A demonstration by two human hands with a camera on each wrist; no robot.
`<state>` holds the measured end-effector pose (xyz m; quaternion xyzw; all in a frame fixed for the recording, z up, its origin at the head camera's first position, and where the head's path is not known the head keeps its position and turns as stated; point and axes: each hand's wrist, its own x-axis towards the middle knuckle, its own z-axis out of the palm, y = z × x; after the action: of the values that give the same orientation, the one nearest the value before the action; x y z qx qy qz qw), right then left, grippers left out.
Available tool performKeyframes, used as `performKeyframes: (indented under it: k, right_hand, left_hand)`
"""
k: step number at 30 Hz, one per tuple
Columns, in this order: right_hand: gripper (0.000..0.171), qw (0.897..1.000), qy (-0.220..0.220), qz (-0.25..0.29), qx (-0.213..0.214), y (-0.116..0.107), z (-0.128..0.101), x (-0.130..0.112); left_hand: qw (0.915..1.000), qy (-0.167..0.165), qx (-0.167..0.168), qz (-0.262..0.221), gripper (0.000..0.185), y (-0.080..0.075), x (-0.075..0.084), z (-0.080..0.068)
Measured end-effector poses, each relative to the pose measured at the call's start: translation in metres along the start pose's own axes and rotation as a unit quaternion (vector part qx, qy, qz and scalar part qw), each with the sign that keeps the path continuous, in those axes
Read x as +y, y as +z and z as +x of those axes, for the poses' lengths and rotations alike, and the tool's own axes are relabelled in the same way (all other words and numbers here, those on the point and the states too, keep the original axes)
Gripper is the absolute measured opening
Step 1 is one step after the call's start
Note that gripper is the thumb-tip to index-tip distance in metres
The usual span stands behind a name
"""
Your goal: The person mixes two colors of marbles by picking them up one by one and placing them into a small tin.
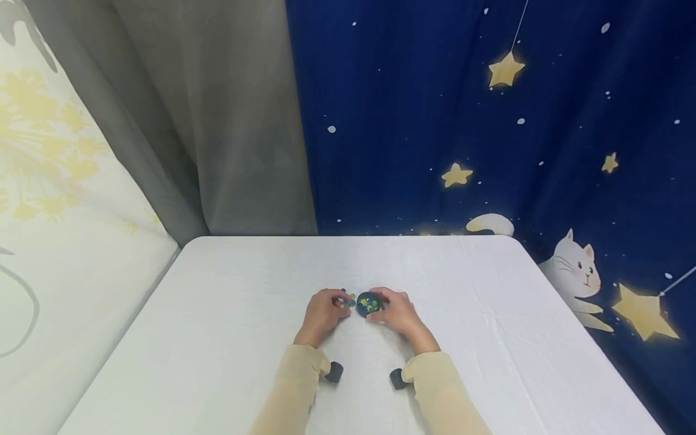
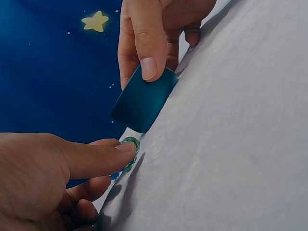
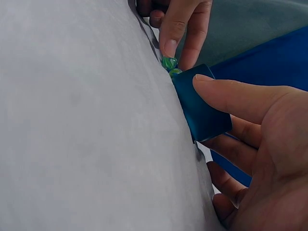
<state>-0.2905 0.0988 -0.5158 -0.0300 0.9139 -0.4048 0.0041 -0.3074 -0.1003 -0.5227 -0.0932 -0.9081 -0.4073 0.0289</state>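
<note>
My right hand (image 1: pixel 399 313) grips a teal round container (image 3: pixel 199 106), thumb on its near side and fingers on the far side. It stands on the white table with glass marbles (image 1: pixel 370 303) in green, yellow and blue inside. Just left of it, my left hand (image 1: pixel 323 312) pinches a swirled green glass marble (image 2: pixel 131 141) between thumb and fingers. Several loose marbles (image 1: pixel 353 296) lie on the table by the left fingertips, partly hidden by them. In the right wrist view, a green marble (image 3: pixel 169 63) shows under the left thumb, close to the container wall.
A white cloth covers the table (image 1: pixel 228 314), whose far edge runs along a grey curtain (image 1: pixel 250 151) and a blue star-printed curtain (image 1: pixel 402 121). A dark wrist camera (image 1: pixel 334 373) sits at the left cuff and another dark wrist camera (image 1: pixel 399 379) at the right.
</note>
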Motion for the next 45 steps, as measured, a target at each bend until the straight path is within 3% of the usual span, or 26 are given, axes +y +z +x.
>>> performKeyframes:
  k: [23, 45]
  right_hand:
    - [0.058, 1.000, 0.005, 0.003, 0.002, 0.0008, -0.0016, 0.0007]
    - [0.058, 1.000, 0.006, 0.006, 0.001, 0.0013, -0.0012, 0.0008]
  left_hand:
    - [0.9978, 0.004, 0.055, 0.036, 0.017, 0.0078, -0.0037, -0.0006]
    - [0.9985, -0.010, 0.053, 0.012, 0.017, 0.0024, -0.0006, -0.0024]
